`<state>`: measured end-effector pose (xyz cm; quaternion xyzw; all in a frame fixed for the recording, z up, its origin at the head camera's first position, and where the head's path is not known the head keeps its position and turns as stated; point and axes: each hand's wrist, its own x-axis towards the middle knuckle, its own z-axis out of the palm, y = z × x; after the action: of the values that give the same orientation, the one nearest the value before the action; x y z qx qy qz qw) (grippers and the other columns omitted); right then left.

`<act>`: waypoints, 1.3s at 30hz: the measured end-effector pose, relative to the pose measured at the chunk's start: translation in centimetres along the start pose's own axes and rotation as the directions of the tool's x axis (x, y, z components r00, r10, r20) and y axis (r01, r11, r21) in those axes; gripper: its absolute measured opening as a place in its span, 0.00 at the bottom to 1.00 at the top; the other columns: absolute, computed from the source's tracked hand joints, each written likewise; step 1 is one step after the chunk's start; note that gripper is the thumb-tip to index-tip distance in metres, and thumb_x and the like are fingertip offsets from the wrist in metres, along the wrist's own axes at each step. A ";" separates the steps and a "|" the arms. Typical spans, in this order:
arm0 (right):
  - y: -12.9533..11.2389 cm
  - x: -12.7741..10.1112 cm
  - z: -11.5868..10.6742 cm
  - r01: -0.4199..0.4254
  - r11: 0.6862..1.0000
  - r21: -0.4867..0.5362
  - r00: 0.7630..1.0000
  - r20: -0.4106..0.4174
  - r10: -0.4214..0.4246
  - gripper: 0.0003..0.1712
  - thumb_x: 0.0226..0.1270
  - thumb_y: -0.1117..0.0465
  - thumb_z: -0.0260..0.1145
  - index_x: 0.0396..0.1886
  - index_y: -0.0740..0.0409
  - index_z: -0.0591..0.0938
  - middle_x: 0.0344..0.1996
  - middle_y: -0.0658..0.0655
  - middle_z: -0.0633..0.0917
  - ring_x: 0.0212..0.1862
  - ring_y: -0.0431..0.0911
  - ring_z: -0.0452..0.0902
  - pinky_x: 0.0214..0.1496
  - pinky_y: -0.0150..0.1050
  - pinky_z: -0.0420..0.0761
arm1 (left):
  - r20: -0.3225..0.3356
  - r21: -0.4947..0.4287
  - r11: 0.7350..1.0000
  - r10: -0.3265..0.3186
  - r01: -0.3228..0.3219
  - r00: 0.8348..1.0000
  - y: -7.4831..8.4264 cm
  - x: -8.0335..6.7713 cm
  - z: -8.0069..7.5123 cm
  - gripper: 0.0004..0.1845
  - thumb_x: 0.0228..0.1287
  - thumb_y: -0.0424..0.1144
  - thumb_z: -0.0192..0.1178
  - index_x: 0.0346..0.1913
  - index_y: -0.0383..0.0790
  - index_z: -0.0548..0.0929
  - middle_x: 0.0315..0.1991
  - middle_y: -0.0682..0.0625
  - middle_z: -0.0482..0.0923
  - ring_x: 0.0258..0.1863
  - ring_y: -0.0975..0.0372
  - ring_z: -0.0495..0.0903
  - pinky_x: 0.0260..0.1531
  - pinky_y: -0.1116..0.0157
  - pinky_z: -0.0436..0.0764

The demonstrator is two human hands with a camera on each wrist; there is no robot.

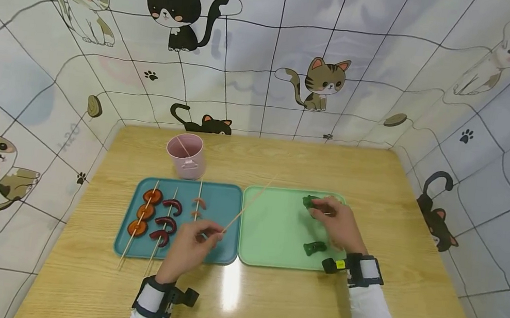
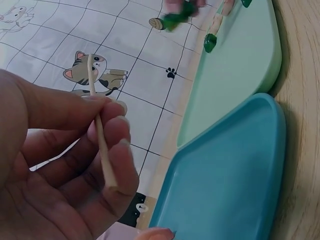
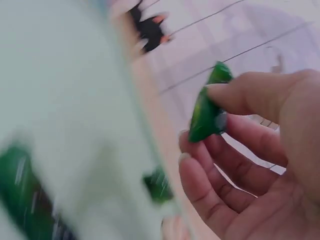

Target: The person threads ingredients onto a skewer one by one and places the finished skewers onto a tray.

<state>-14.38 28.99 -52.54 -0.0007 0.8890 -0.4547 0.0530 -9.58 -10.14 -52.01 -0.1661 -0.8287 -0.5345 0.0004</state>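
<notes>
My left hand [image 1: 192, 245] pinches a thin wooden skewer [image 1: 250, 202] between thumb and fingers; the stick slants up to the right, with nothing threaded on the part that shows. Over the far right part of the green tray [image 1: 271, 228], my right hand [image 1: 340, 226] pinches a glossy green pepper piece [image 3: 207, 110]. Another green piece [image 1: 314, 247] lies on that tray, below the right hand. Pale pinkish pieces [image 2: 216, 24] on the green tray show in the left wrist view, but the right hand mostly hides them from the head view.
Left of the green tray, a blue tray [image 1: 225, 197] holds skewers of round orange-brown slices [image 1: 146, 212], dark red curled pieces [image 1: 166, 223] and pink curled pieces [image 1: 200, 203]. A pink bucket [image 1: 187, 157] with a stick inside stands behind it. Cat-patterned cloth surrounds the wooden table [image 1: 267, 305].
</notes>
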 end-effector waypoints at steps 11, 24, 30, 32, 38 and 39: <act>-5.4 0.2 0.0 -0.013 0.871 0.491 0.999 -0.026 0.029 0.26 0.76 0.48 0.65 0.63 0.60 0.79 0.52 0.54 0.83 0.49 0.48 0.84 0.54 0.33 0.84 | 0.006 0.026 0.997 0.074 -0.074 0.997 1.4 0.0 -0.2 0.05 0.68 0.33 0.68 0.43 0.43 0.90 0.34 0.55 0.88 0.32 0.69 0.84 0.30 0.67 0.83; -7.9 0.1 1.9 -0.030 0.412 0.911 0.994 0.070 -0.084 0.14 0.83 0.59 0.54 0.51 0.55 0.86 0.44 0.52 0.82 0.44 0.44 0.79 0.48 0.33 0.81 | 0.044 -0.006 0.993 0.119 -0.119 0.992 3.1 -0.3 -0.1 0.05 0.69 0.34 0.67 0.44 0.43 0.89 0.34 0.53 0.88 0.32 0.68 0.83 0.29 0.68 0.82; -8.0 0.1 2.6 -0.024 0.415 0.909 0.994 0.067 -0.089 0.14 0.83 0.59 0.55 0.50 0.54 0.86 0.44 0.51 0.82 0.43 0.43 0.79 0.46 0.32 0.81 | 0.046 -0.009 0.995 0.102 -0.102 0.994 3.5 -0.4 0.0 0.05 0.69 0.33 0.66 0.43 0.47 0.89 0.32 0.54 0.87 0.30 0.69 0.81 0.27 0.68 0.81; -8.0 0.1 2.7 -0.016 0.433 0.901 0.994 0.062 -0.093 0.13 0.82 0.58 0.55 0.50 0.54 0.86 0.45 0.52 0.81 0.43 0.43 0.78 0.46 0.32 0.81 | 0.045 -0.003 0.995 0.099 -0.099 0.994 3.6 -0.5 0.0 0.06 0.69 0.33 0.66 0.42 0.47 0.89 0.31 0.55 0.86 0.27 0.70 0.79 0.26 0.69 0.79; -7.8 0.0 3.0 0.059 0.495 0.867 0.995 -0.009 -0.101 0.09 0.79 0.61 0.60 0.49 0.53 0.86 0.47 0.51 0.78 0.45 0.43 0.75 0.46 0.33 0.80 | 0.053 0.008 0.996 0.090 -0.090 0.995 3.8 -0.6 0.0 0.07 0.67 0.31 0.67 0.42 0.48 0.89 0.29 0.55 0.86 0.23 0.70 0.75 0.23 0.70 0.75; -7.7 0.0 3.1 0.075 0.523 0.849 0.995 -0.028 -0.096 0.09 0.79 0.61 0.61 0.50 0.53 0.85 0.48 0.50 0.79 0.46 0.42 0.75 0.47 0.33 0.80 | 0.055 0.010 0.996 0.090 -0.091 0.994 3.8 -0.6 0.0 0.07 0.68 0.31 0.67 0.42 0.48 0.89 0.30 0.55 0.86 0.24 0.71 0.75 0.23 0.70 0.76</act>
<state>-14.44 22.00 -48.12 -0.0234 0.5540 -0.8315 0.0342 -8.00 -8.88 -48.76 -0.2178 -0.8233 -0.5242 0.0032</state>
